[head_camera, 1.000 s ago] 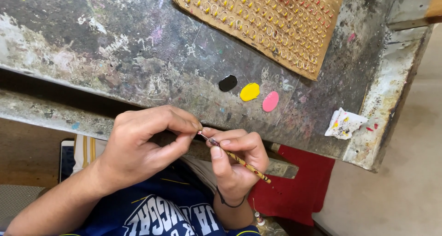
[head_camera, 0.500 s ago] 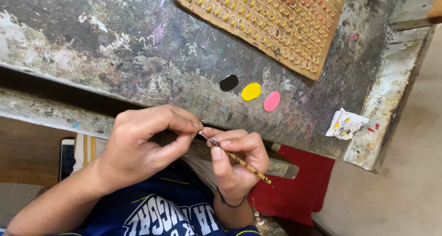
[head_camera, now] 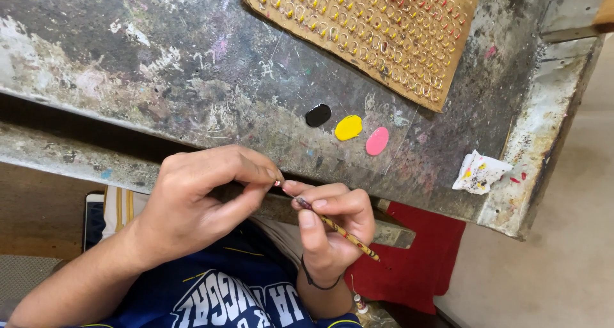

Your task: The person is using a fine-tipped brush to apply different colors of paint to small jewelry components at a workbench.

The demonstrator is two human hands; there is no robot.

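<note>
My left hand [head_camera: 198,203] pinches a tiny item [head_camera: 278,183] between thumb and forefinger, just below the worktable's front edge. My right hand [head_camera: 332,229] grips a thin, speckled paintbrush [head_camera: 348,237], and its tip meets the tiny item. Three small paint blobs lie on the table above my hands: black [head_camera: 318,115], yellow [head_camera: 348,128] and pink [head_camera: 377,140]. Further back lies a cardboard sheet [head_camera: 460,8] stuck with several rows of small metal hooks with yellow or red tips.
The worn, paint-stained table [head_camera: 160,66] ends at a chipped right edge. A crumpled paint-smeared paper [head_camera: 480,172] lies near that corner. A red cloth [head_camera: 416,264] hangs below the table. A phone [head_camera: 94,219] rests by my left forearm.
</note>
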